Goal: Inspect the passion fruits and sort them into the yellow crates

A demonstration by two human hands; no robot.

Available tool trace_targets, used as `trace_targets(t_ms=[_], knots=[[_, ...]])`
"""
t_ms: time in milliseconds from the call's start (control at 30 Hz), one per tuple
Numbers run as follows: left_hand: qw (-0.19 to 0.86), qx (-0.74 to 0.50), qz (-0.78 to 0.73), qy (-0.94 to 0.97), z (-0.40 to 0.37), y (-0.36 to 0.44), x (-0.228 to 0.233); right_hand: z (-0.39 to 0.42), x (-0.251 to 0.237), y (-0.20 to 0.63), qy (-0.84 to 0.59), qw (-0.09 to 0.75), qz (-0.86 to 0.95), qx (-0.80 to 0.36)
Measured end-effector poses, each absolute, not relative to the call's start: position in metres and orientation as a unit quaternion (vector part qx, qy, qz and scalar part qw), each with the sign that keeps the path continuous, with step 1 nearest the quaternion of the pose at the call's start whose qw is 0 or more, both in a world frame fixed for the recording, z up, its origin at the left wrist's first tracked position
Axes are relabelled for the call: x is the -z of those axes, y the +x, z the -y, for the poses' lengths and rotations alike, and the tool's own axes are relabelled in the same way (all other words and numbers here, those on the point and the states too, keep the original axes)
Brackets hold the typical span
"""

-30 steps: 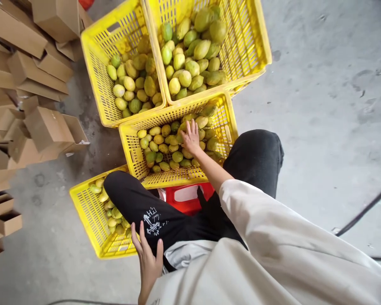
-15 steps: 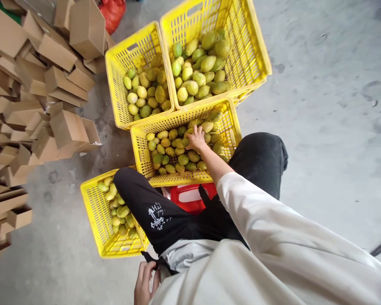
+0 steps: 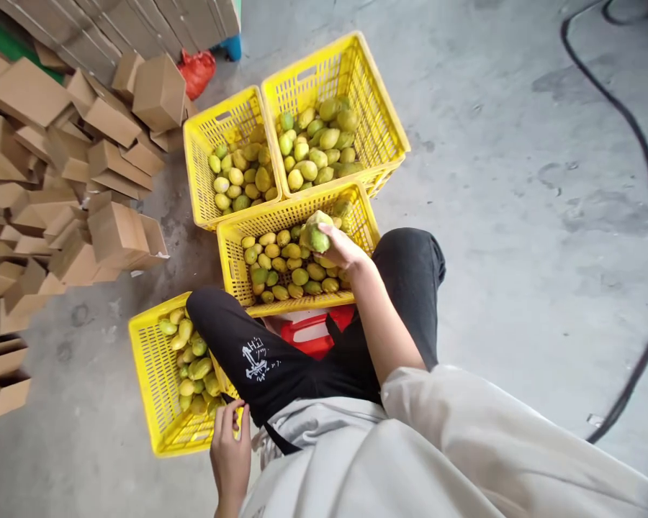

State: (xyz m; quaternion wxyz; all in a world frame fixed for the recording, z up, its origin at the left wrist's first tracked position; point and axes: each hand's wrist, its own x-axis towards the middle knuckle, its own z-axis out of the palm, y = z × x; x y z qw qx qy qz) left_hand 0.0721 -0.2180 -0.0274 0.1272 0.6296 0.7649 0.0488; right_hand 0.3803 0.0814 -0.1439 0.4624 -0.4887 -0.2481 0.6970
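Observation:
My right hand [image 3: 341, 244] grips a lumpy green, oval fruit [image 3: 315, 232], raised above the middle yellow crate [image 3: 297, 309]. Inside that crate lie several smaller yellow-green oval fruits [image 3: 299, 276]. My left hand [image 3: 230, 442] is beside my left hip, its fingers curled together at the end of a black strap [image 3: 281, 437]. Another yellow crate [image 3: 154, 403] stands to the left of my left knee, partly filled with similar fruits [image 3: 197, 367].
Beyond the middle crate stand two more fruit-filled yellow crates, left [image 3: 194, 173] and right [image 3: 394, 147]. Folded cardboard boxes [image 3: 116, 230] are heaped at left, near a red bag [image 3: 197, 74]. Between my legs sits a red-and-white object [image 3: 313, 332]. A black cable [image 3: 634, 129] crosses the right-hand floor.
My right hand, earlier spread over the fruits, has lifted one out. My left hand shows more and has moved up and left in view. The view has shifted.

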Motion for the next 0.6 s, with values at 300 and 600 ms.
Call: trace_targets(t_ms=[300,600], knots=[[0.372,-0.144,-0.567,0.720,0.165,0.119,-0.013,0.003,0.043,0.394,-0.321,0.520,0.185,-0.770],[0.513,0.065,-0.308,0.798,0.171,0.165,-0.037,0.033,0.027,0.390,-0.316,0.540,0.211,-0.751]])
